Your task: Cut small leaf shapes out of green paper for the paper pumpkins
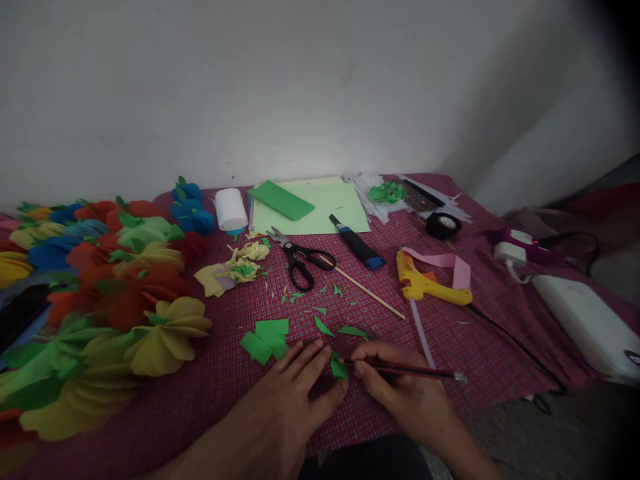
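Note:
A red and black pencil [413,371] is pinched in my right hand [405,383], its tip touching a small green paper piece [339,368]. My left hand [300,393] lies palm down with its fingers stretched out, holding that piece against the checked cloth. Just beyond the left fingertips rest several overlapping green paper squares [267,339]. Narrow green offcuts [324,327] are scattered in front of both hands. Farther off are black-handled scissors [300,260] with their blades slightly apart, and a thin wooden stick [370,292].
Colourful paper flowers [150,280] crowd the left side. At the back are pale green sheets [340,213], a white roll [231,210] and a blue-black cutter [357,245]. To the right lie a yellow glue gun [430,287] with its cord, a tape measure [443,226] and a white box-shaped device [587,327].

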A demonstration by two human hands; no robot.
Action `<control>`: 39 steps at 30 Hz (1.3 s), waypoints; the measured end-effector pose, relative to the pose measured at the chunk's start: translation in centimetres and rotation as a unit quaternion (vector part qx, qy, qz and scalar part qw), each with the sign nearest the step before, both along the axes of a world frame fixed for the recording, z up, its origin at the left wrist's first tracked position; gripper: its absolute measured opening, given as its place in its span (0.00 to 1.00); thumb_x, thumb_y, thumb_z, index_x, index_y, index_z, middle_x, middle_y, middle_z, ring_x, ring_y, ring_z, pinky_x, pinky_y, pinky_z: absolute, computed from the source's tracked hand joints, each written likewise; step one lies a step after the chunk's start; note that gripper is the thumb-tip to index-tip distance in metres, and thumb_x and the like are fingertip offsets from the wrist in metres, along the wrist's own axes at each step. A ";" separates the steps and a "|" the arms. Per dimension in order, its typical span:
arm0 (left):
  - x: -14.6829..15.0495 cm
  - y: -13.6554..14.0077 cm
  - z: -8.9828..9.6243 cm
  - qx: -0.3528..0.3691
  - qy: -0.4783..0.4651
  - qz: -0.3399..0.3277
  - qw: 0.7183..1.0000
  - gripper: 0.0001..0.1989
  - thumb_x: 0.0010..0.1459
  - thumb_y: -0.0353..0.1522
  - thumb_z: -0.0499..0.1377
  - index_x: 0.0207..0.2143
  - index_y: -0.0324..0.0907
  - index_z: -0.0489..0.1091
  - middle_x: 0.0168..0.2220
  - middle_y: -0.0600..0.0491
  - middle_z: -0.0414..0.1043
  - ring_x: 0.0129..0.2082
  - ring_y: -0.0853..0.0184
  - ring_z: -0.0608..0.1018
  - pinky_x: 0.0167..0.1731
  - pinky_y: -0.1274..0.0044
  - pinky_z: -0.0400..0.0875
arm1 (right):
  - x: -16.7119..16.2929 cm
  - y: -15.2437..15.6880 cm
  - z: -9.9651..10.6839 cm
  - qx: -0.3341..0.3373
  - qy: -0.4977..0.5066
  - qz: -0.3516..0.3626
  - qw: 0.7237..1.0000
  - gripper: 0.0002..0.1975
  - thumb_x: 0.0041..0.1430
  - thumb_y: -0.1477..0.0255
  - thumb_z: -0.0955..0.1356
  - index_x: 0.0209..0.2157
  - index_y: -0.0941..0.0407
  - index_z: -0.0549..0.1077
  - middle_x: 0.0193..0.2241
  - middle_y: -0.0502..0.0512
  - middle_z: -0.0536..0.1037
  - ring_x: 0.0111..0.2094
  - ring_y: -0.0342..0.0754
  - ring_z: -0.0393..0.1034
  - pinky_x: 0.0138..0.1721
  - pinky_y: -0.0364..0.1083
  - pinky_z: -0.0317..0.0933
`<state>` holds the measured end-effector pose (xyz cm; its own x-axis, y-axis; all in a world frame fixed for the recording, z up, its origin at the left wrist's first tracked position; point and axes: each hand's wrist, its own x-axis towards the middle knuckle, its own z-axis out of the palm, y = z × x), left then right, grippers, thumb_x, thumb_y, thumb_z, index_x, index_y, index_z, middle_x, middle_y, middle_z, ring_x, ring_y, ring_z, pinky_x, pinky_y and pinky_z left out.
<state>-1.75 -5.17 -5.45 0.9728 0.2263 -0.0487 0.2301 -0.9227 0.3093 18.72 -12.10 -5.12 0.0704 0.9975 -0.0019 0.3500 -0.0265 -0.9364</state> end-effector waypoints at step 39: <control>0.1 0.5 0.6 0.052 0.013 -0.012 0.999 0.37 0.46 0.41 0.60 0.59 0.44 0.54 0.61 0.41 0.54 0.60 0.48 0.55 0.55 0.58 0.52 | 0.5 -0.4 0.0 0.005 -0.020 -0.016 1.000 0.07 0.56 0.74 0.63 0.27 0.55 0.71 0.21 0.47 0.69 0.22 0.42 0.63 0.22 0.39 0.56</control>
